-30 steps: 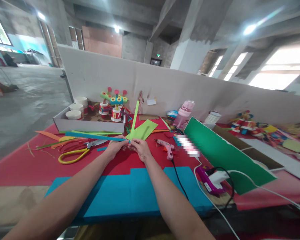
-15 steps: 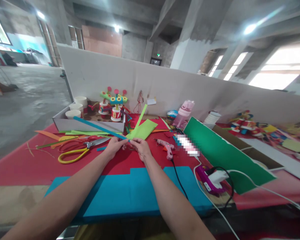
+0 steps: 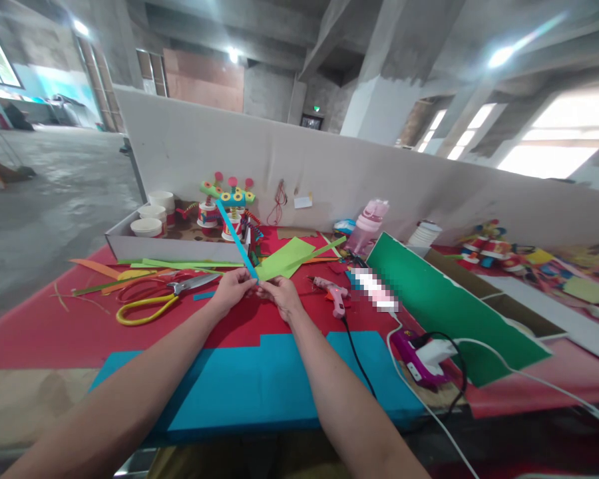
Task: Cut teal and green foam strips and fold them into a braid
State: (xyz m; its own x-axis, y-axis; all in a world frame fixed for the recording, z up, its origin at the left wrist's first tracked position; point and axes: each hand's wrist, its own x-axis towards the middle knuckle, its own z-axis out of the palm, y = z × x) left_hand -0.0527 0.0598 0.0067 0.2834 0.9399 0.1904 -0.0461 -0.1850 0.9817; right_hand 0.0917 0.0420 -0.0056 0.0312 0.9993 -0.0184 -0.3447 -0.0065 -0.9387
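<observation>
A big table covered in red (image 3: 40,332) holds metal scissors with yellow and red handles (image 3: 178,289). Beside them, the left hand (image 3: 231,291) and right hand (image 3: 282,297) together pinch the near ends of a thin blue paper strip (image 3: 237,241), leaning left, and a thin light-green paper strip (image 3: 328,247), leaning right.

blue strip (image 3: 234,236): one second ago nearly level, free end far out to the left; by half a second ago, raised across the front of the white box (image 3: 180,251); now steep, tilted left, its tip overlapping the blue-headed cup figure (image 3: 237,199) in view. green strip (image 3: 329,247): previously near upright, beside the red cord (image 3: 280,196); now swung down to the right, lying low across the view of the green sheet (image 3: 285,254), tip near the pink bottle (image 3: 366,226). both turned clockwise as seen.
</observation>
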